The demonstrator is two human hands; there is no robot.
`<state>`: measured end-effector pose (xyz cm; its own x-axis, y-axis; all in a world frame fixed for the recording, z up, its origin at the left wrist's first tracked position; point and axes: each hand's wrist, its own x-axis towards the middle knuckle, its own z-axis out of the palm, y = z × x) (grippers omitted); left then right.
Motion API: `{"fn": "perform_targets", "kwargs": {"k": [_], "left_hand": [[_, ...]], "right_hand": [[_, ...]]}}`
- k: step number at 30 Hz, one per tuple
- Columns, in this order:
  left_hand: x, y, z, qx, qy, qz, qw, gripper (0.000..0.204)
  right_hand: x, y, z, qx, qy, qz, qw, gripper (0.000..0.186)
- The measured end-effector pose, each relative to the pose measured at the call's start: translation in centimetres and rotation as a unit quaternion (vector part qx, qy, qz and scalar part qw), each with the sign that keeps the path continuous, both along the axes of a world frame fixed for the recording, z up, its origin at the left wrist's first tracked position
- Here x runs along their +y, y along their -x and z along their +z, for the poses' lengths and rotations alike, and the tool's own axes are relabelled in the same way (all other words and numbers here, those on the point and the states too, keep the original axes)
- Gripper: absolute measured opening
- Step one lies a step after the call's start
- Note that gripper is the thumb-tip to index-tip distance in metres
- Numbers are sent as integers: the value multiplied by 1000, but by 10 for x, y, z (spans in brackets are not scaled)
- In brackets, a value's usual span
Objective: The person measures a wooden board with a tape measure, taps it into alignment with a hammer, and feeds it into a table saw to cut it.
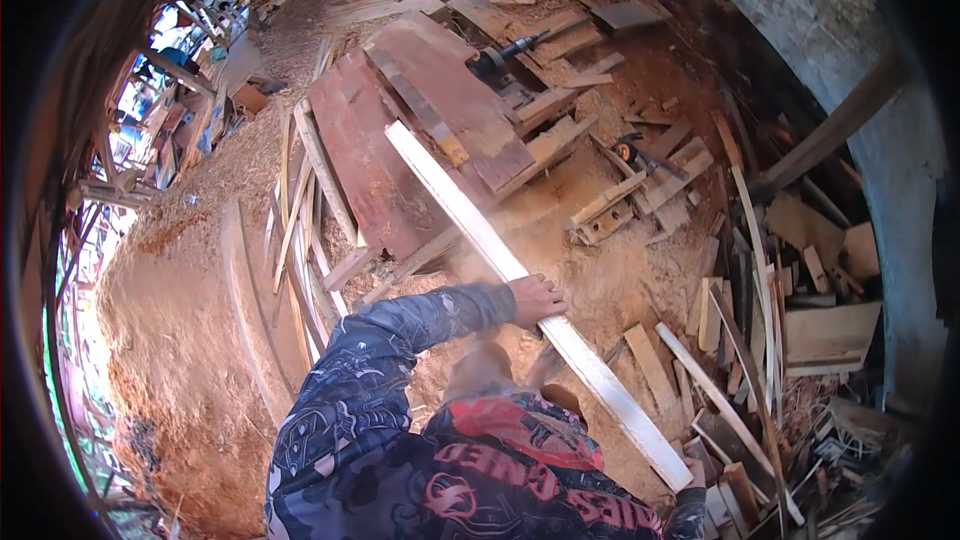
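Observation:
A long pale wooden plank (pixel 450 195) slants from the reddish-brown boards at the upper middle down to the lower right. My left hand (pixel 538 302), at the end of my patterned sleeve, is closed over the plank around its middle, fingers wrapped across it. My right hand (pixel 692 472) grips the plank's lower end, partly hidden by it. Beneath the plank and beside my left arm, part of my body shows over sawdust-covered ground, hazy and partly covered by my clothing.
Stacked reddish boards (pixel 350 140) lie ahead with a power tool (pixel 495 60) beside them. Another tool (pixel 635 155) rests among offcuts. Loose strips and scrap wood (pixel 830 330) crowd the right near a pale wall (pixel 900 240) and leaning post (pixel 830 130). Thin strips (pixel 300 200) lie left.

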<state>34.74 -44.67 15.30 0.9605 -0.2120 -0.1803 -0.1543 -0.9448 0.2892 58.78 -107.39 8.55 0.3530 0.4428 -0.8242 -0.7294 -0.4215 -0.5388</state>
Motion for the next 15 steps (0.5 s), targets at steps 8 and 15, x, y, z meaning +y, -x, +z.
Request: {"fn": "perform_targets", "kwargs": {"k": [8,15], "left_hand": [[7,12,-15,-49,-67,297,951,76],[52,52,-92,-271,433,746,427,104]], "right_hand": [[4,48,-91,43,1,-215,976,49],[75,76,-73,166,32,-278,946,32]]}}
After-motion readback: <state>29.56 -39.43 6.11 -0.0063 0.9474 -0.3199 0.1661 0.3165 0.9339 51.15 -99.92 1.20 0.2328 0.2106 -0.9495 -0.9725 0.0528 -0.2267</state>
